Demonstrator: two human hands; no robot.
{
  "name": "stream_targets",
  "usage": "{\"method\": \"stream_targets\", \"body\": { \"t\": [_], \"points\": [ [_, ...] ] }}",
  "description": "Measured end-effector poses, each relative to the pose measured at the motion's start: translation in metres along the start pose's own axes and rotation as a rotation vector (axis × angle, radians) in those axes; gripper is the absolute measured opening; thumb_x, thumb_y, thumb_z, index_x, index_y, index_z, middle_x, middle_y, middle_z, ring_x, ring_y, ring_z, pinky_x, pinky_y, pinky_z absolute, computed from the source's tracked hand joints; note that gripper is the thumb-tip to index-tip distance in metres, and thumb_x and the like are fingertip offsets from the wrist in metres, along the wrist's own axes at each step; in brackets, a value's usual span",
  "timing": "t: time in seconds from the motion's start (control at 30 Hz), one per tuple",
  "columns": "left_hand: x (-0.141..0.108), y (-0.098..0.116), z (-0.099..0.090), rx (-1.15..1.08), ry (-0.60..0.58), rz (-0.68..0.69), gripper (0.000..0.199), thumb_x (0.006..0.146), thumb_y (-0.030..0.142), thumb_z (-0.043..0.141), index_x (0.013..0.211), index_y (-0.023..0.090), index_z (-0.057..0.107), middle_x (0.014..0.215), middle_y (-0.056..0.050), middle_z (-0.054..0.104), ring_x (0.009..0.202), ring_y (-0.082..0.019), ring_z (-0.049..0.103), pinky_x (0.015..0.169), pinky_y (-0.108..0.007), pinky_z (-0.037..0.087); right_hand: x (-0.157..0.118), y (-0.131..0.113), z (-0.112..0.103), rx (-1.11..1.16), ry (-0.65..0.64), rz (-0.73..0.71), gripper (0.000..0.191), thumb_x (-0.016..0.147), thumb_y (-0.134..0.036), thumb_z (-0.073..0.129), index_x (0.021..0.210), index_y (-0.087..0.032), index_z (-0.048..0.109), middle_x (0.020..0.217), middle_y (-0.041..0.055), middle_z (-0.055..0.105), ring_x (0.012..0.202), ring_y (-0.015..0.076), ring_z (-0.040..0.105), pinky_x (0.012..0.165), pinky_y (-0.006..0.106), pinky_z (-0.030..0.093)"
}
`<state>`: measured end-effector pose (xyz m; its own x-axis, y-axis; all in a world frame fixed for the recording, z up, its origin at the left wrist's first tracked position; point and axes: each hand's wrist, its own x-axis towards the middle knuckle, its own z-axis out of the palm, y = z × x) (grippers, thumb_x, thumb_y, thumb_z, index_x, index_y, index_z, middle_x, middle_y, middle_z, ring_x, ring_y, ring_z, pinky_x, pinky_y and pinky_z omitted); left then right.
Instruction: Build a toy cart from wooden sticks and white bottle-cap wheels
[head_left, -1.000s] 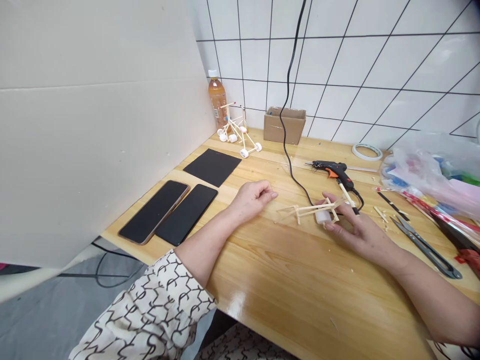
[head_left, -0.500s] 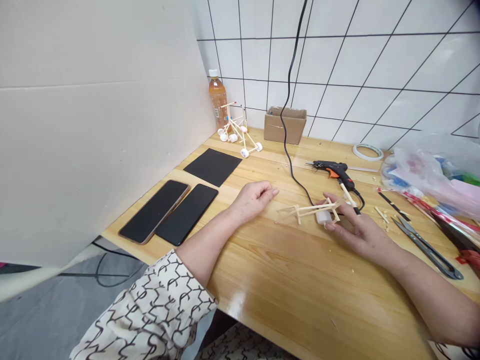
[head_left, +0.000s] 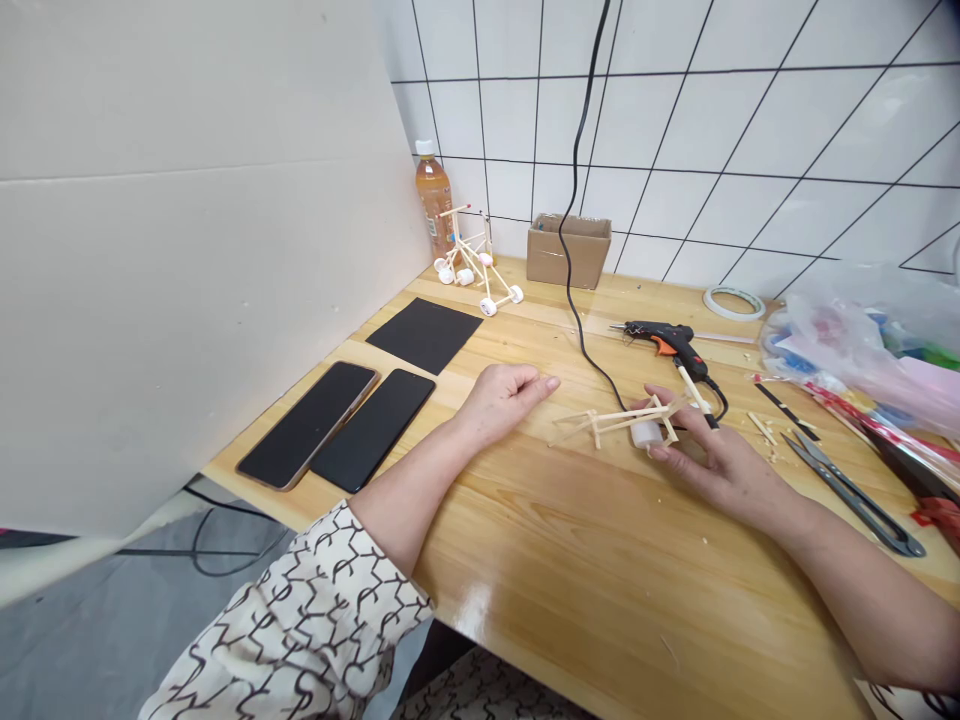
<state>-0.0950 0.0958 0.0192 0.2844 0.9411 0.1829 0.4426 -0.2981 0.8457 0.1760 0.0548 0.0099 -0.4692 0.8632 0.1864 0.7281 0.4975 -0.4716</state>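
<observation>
My left hand [head_left: 504,400] rests on the tabletop, its fingers curled in and the thumb stretched along them; nothing shows in it. My right hand [head_left: 709,450] grips a small wooden-stick frame [head_left: 609,422] at its right end. Between thumb and fingers sits a white cylindrical piece [head_left: 646,433], joined to or touching the frame. The frame's thin sticks reach left toward my left hand, low over the table. Just behind the right hand lies a black glue gun [head_left: 670,345] with an orange trigger; its cord runs close by the fingers.
Two phones [head_left: 307,425] and a black sheet [head_left: 424,335] lie at left. Behind them stand a stick model with white wheels [head_left: 469,262] and a drink bottle [head_left: 433,195]. A cardboard box [head_left: 568,255], tape roll [head_left: 734,303], thread snips [head_left: 855,495] and plastic bags [head_left: 885,340] are farther right.
</observation>
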Motion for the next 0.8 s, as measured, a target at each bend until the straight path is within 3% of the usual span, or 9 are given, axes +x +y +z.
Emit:
{"method": "stream_targets", "body": {
  "t": [0.23,0.47,0.67,0.8],
  "points": [
    [0.0001,0.0,0.0005,-0.017,-0.056,-0.008,0.048,0.083,0.047,0.043,0.051,0.018,0.024,0.051,0.005,0.02,0.049,-0.007,0.023,0.047,-0.022,0.02,0.0012,-0.0019,-0.0009,-0.007,0.002,-0.013,0.05,0.087,-0.039,0.044,0.134,-0.023,0.034,0.128,0.0134,0.054,0.107,0.0279,0.058,0.095,0.047,0.042],
    [0.0013,-0.0013,0.001,0.032,-0.024,0.023,0.019,0.08,0.027,0.047,0.065,0.016,0.047,0.06,0.003,0.045,0.059,-0.01,0.04,0.055,-0.021,0.033,0.0004,-0.0011,0.0002,0.008,0.004,-0.007,0.046,0.087,-0.04,0.043,0.13,-0.024,0.038,0.135,0.014,0.046,0.108,0.0282,0.058,0.096,0.048,0.04],
    [0.0008,-0.0022,0.0024,-0.016,-0.028,0.009,0.018,0.077,0.027,0.053,0.065,0.015,0.051,0.059,0.003,0.047,0.058,-0.01,0.042,0.056,-0.022,0.035,0.0005,-0.0003,0.0004,0.023,0.001,0.0,0.046,0.086,-0.041,0.044,0.128,-0.022,0.041,0.137,0.0144,0.044,0.118,0.0307,0.05,0.098,0.049,0.039],
    [0.0017,-0.0061,0.0047,-0.09,-0.011,0.047,0.009,0.077,0.018,0.051,0.074,0.014,0.058,0.068,0.001,0.056,0.064,-0.01,0.049,0.061,-0.021,0.039,0.0004,0.0003,0.0004,0.02,0.004,0.011,0.051,0.086,-0.041,0.044,0.134,-0.024,0.036,0.133,0.013,0.049,0.113,0.0299,0.054,0.097,0.049,0.039]
  ]
}}
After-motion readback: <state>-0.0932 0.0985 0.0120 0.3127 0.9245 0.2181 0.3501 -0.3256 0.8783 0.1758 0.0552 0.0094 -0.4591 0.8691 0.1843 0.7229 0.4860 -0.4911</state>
